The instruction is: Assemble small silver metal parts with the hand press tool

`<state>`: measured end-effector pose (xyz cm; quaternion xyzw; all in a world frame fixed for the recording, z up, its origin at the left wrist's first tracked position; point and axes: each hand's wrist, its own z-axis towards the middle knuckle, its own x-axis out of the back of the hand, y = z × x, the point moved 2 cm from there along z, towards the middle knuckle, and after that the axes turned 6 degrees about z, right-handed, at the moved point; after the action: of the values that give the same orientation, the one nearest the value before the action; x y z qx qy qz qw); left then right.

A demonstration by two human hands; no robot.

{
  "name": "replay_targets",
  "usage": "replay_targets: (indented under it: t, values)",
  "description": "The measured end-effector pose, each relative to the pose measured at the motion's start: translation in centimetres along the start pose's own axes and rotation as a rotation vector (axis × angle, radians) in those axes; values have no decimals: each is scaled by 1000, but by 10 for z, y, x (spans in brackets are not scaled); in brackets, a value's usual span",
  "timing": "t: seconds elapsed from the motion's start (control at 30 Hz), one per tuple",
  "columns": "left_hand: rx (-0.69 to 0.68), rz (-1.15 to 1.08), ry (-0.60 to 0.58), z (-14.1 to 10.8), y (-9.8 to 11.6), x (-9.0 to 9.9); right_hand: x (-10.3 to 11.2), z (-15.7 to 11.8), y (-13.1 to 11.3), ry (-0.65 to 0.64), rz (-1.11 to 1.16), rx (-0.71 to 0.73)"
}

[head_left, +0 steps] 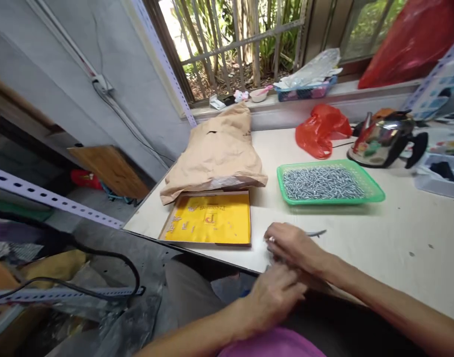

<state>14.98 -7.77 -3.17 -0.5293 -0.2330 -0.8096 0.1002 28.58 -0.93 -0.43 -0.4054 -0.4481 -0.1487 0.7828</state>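
My right hand (296, 248) is at the table's front edge, its fingers curled around something small and pale that I cannot make out. Just below it, my left hand (277, 292) is bent close against it, slightly blurred, and what its fingers hold is hidden. A thin dark tool (316, 233) lies on the table behind my right hand. To the left is a yellow sheet (227, 218) in a shallow tray, with several small metal pieces on it. A green basket (329, 201) full of small silvery metal pins (321, 183) stands beyond my hands.
A brown paper sack (219, 153) lies behind the yellow sheet. At the back right are a red plastic bag (319, 131), a metal kettle (383, 141) and a white bin (440, 183). The white table (390, 248) ends at my lap; a perforated rail (56, 198) runs at left.
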Motion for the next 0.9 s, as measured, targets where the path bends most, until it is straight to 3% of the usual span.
replay_targets:
  t: [0.13, 0.2, 0.27, 0.37, 0.5, 0.63, 0.73, 0.9]
  values:
    - [490, 278, 158, -24, -89, 66, 73, -1, 34, 383, -51, -145]
    - [726, 397, 134, -33, -141, 93, 97, -5, 54, 411, -177, -211]
    - [901, 481, 54, -37, -184, 110, 105, -13, 65, 384, -280, -259]
    - [1022, 537, 9, -35, -227, 118, 91, -30, 57, 326, -271, -256]
    - [1087, 569, -23, -29, -251, 117, 53, -60, 29, 263, -45, -272]
    - [1144, 658, 2, -38, -251, 130, 22, -68, 15, 185, 175, -366]
    - [1194, 758, 36, -59, -243, 144, 6, -41, 11, 100, 270, -427]
    - [1420, 703, -12, -107, -241, 152, -28, 42, 10, -93, 299, -548]
